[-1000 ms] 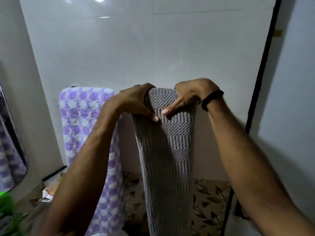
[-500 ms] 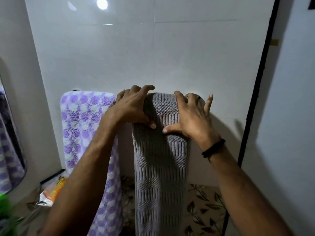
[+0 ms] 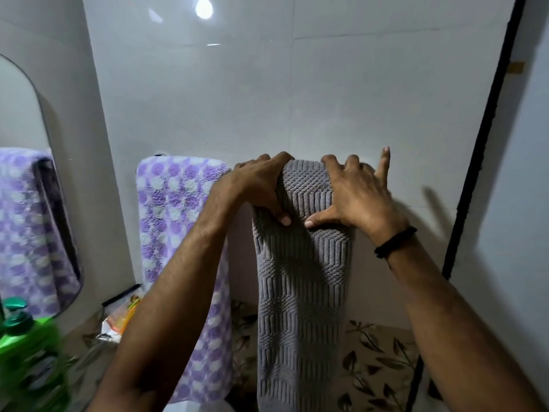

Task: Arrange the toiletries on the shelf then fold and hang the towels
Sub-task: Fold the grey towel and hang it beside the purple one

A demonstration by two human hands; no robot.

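Note:
A grey ribbed towel (image 3: pixel 300 292) hangs folded over a rail that it hides, against the white tiled wall. My left hand (image 3: pixel 255 185) grips its top left corner, fingers curled over the fold and thumb on the front. My right hand (image 3: pixel 356 197) lies spread over the top right corner, thumb pressing the front face and little finger raised off the cloth. A purple and white dotted towel (image 3: pixel 175 209) hangs just to the left, partly behind my left forearm.
A mirror (image 3: pixel 20 114) on the left wall reflects the purple towel. A green pump bottle (image 3: pixel 26 346) stands blurred at the bottom left, with an orange packet (image 3: pixel 121 316) beyond it. A black door frame (image 3: pixel 475 173) runs down the right. Leaf-patterned tiles (image 3: pixel 371 352) lie below.
My right hand has uncurled from gripping the towel's top to lying spread over it. The left hand stays in place. The view has tilted so the mirror and green bottle show more.

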